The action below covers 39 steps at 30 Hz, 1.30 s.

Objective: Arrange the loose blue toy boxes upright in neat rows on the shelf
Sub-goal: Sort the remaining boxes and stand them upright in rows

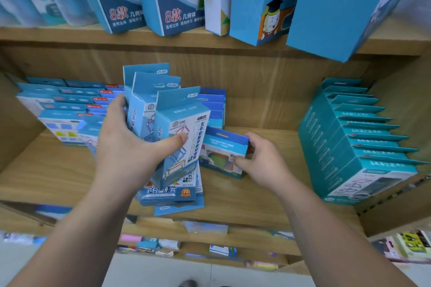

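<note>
Your left hand (126, 144) has its fingers (116, 103) and thumb clamped round three blue toy boxes (177, 119). They are held upright as one bundle, with the thumb pressed across the front one. Your right hand (263, 161) pinches a smaller blue box (224, 154), fingers curled over its top edge and thumb on its face. This box sits tilted just right of the bundle, and you cannot tell whether it touches the shelf (268, 198). Below your left fingers, flat boxes (172, 196) lie stacked on the shelf. Left of those fingers stand packed rows of boxes (65, 105). Well right of your right fingers leans a row of teal boxes (349, 137).
</note>
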### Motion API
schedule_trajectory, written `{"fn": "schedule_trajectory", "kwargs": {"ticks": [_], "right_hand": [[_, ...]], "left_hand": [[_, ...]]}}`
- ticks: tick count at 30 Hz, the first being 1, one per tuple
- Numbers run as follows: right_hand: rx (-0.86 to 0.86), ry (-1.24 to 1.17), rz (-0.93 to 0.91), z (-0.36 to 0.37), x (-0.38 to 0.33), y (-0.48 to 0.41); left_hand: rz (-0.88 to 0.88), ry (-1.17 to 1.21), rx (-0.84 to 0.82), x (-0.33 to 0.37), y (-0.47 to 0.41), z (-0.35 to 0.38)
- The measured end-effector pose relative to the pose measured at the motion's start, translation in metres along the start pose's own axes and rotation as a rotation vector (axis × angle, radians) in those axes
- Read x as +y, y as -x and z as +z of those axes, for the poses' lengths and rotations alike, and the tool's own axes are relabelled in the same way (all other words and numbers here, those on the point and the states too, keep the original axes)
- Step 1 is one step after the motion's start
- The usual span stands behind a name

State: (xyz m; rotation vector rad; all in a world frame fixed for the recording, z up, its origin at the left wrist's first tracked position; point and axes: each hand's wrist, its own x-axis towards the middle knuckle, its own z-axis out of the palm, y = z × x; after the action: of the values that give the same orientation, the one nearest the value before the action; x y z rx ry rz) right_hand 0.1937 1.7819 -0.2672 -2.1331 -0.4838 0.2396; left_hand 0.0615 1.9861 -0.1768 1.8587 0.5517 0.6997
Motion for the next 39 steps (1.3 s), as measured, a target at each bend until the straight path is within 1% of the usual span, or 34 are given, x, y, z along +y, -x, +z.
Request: {"fn": "schedule_trajectory", "kwargs": {"ticks": [4,8,10,12,14,15,17,19,21,25,29,35,39], "right_hand": [[0.045,0.053,-0.027,0.012,0.002,-0.011],[0.092,0.026,-0.007,0.013,0.005,-0.010],[0.134,-0.002,0.019,0.006,0.009,-0.005],[0.191,-0.151,0.014,-0.008,0.007,0.006],[0.241,-0.392,-0.035,-0.025,0.002,0.020],[0.227,-0.498,-0.074,-0.034,0.000,0.028],[0.099,-0.581,-0.154,-0.051,-0.004,0.042],[-0.038,-0.554,-0.180,-0.062,-0.009,0.055],[-0.068,-0.556,-0.149,-0.068,-0.005,0.063],[0.036,-0.551,-0.059,-0.078,0.014,0.073],[0.076,-0.522,-0.045,-0.080,0.031,0.077],[0.183,-0.480,0.018,-0.064,0.049,0.062],[0.200,-0.489,0.087,-0.058,0.061,0.048]], "left_hand": [[-0.041,0.019,-0.021,-0.005,0.005,-0.004],[-0.076,0.088,-0.079,0.003,0.012,-0.003],[-0.094,0.144,-0.134,0.009,0.015,0.001],[-0.102,0.189,-0.208,0.015,0.018,0.009],[-0.118,0.248,-0.279,0.022,0.021,0.022],[-0.124,0.277,-0.311,0.025,0.022,0.030],[-0.126,0.337,-0.375,0.032,0.023,0.048],[-0.124,0.369,-0.456,0.040,0.024,0.067],[-0.121,0.368,-0.540,0.049,0.026,0.088],[-0.138,0.302,-0.702,0.056,0.020,0.122],[-0.154,0.211,-0.863,0.053,0.004,0.149],[-0.246,0.194,-0.950,0.038,-0.014,0.191],[-0.300,0.063,-0.999,0.031,-0.029,0.208]]}}
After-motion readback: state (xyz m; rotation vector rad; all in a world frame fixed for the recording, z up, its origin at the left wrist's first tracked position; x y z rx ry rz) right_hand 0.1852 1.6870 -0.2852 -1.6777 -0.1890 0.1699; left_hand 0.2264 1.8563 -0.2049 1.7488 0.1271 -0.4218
